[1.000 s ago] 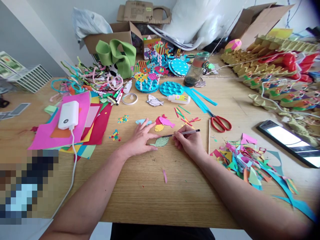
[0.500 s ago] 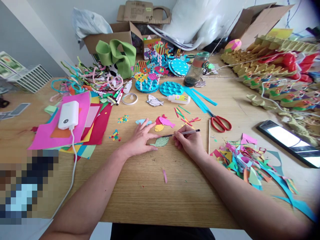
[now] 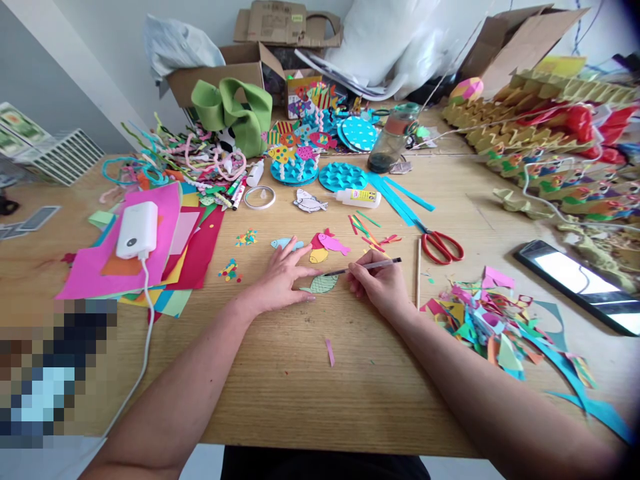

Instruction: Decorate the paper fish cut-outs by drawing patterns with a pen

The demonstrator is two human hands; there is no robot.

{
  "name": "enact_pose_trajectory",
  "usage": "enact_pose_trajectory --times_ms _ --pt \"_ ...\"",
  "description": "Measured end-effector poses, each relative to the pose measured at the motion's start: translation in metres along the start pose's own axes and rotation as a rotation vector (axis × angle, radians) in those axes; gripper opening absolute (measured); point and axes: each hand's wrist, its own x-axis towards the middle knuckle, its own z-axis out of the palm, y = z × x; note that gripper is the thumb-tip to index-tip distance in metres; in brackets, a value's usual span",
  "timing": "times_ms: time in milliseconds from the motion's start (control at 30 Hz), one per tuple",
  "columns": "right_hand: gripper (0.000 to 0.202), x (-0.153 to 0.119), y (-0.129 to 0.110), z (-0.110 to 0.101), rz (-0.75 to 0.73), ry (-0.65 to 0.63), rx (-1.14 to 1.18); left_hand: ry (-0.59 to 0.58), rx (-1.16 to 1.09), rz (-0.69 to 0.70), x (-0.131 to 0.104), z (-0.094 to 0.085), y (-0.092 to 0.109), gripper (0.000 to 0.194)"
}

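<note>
A green paper fish (image 3: 325, 284) with dark scale lines lies flat on the wooden table. My left hand (image 3: 283, 277) rests over its tail end with fingers spread, the thumb and forefinger on either side. In my right hand (image 3: 375, 283) a slim dark pen (image 3: 383, 264) is pinched, its tip at the upper edge of the green fish. Just beyond are a pink paper fish (image 3: 334, 244), a yellow one (image 3: 319, 256) and a red one partly under the pink. A light blue fish (image 3: 286, 245) lies partly behind my left fingers.
Red-handled scissors (image 3: 443, 247) and a wooden stick (image 3: 419, 273) lie right of my hand, near paper scraps (image 3: 493, 320) and a phone (image 3: 580, 287). A glue bottle (image 3: 357, 197) lies behind. Coloured sheets (image 3: 195, 250) with a white power bank (image 3: 137, 230) are at left.
The pen and my right hand have shifted very slightly; the tip stays at the green fish's upper edge. My left hand looks still.
</note>
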Motion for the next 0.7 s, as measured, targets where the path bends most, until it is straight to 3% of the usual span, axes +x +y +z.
enact_pose_trajectory --times_ms 700 --pt "0.026 0.0005 0.0002 -0.0008 0.019 -0.003 -0.008 -0.01 0.014 -0.001 -0.0003 0.0 -0.0001 0.049"
